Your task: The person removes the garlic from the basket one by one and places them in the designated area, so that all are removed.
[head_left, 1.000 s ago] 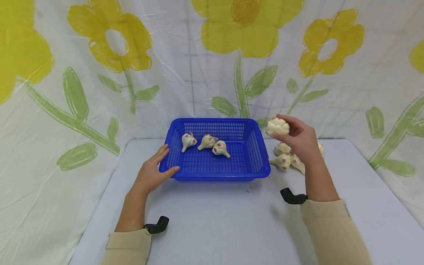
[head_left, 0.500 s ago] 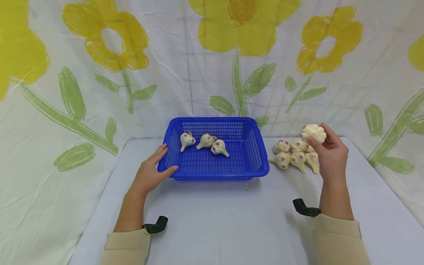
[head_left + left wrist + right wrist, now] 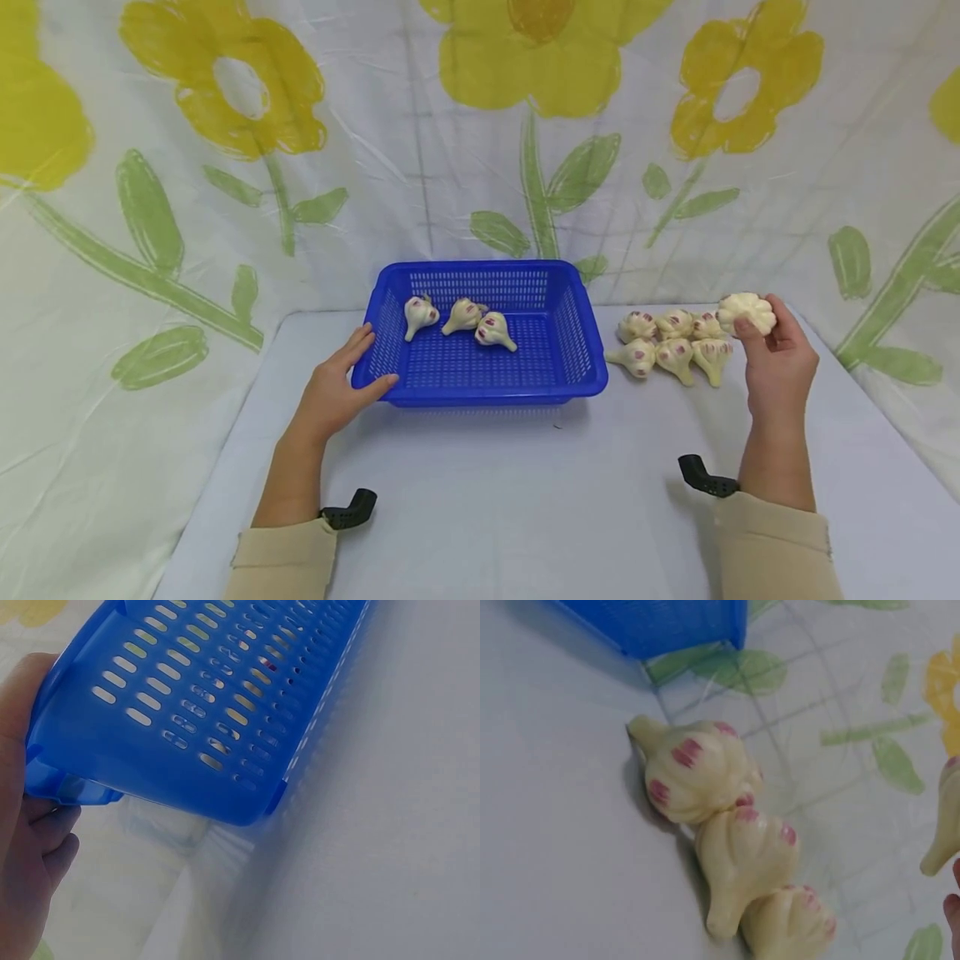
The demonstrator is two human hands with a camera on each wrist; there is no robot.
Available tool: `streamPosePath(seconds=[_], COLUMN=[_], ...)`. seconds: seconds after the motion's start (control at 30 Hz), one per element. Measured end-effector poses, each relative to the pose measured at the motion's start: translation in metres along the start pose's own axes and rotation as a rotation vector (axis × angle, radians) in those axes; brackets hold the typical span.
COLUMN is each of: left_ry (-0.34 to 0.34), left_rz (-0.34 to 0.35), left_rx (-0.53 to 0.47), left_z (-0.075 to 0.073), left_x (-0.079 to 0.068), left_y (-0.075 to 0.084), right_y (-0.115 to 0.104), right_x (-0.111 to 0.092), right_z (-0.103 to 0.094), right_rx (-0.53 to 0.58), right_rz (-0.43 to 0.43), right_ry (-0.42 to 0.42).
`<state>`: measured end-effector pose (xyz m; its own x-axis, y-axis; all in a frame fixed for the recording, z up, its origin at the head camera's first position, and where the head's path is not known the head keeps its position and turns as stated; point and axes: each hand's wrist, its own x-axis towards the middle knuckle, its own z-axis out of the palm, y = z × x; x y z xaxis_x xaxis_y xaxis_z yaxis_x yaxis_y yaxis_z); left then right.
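My left hand [image 3: 327, 402] grips the left end of a blue plastic basket [image 3: 480, 393]. In the left wrist view, its fingers [image 3: 61, 855] curl beneath the rim. Three garlic bulbs lie inside, toward the left, including one garlic bulb [image 3: 495, 331] with its stem pointing to the front right. On the right, my right hand [image 3: 783, 371] pinches another garlic bulb [image 3: 747, 313] between thumb and fingers, raised at the right end of a group of bulbs. The right wrist view catches only part of this held bulb [image 3: 949, 817] at its edge.
Several garlic bulbs [image 3: 675, 357] lie in two close rows on the white table [image 3: 525, 517], just right of the basket. Behind the table hangs a white cloth [image 3: 397, 192] with painted yellow flowers. A tiny dark scrap [image 3: 557, 427] lies before the basket.
My right hand has moved right with its garlic bulb, from beside the basket's right rim to the far end of the bulb group. My left hand keeps its grip on the basket.
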<state>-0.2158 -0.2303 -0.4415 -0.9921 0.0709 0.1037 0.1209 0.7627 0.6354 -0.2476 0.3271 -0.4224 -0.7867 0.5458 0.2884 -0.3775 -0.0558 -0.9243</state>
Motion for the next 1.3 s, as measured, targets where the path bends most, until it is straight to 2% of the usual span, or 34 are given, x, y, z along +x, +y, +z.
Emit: streamPosePath(seconds=[0.1,0.2,0.33,0.53,0.87,1.07,1.3], left_ry=[0.003,0.006,0.005,0.008,0.004,0.01,0.011], left_rz=[0.0,-0.002,0.001,0.006,-0.006,-0.005,-0.007], left_rx=[0.007,0.015,0.02,0.019,0.018,0.03,0.034], left_z=[0.001,0.001,0.001,0.0,0.003,0.003,0.003], left_x=[0.001,0.001,0.001,0.001,0.002,0.002,0.002], left_y=[-0.002,-0.002,-0.001,-0.002,-0.004,-0.004,-0.003], right_y=[0.001,0.004,0.011,0.023,0.044,0.051,0.06], right_x=[0.005,0.011,0.016,0.019,0.023,0.023,0.024], right_z=[-0.008,-0.016,-0.027,-0.04,-0.056,-0.061,-0.066], right_rx=[-0.025,0.012,0.048,-0.036,-0.029,-0.096,-0.21], right_rz=[0.058,0.142,0.206,0.324,0.497,0.515,0.506], right_ry=[0.068,0.155,0.271,0.347,0.41,0.393,0.309])
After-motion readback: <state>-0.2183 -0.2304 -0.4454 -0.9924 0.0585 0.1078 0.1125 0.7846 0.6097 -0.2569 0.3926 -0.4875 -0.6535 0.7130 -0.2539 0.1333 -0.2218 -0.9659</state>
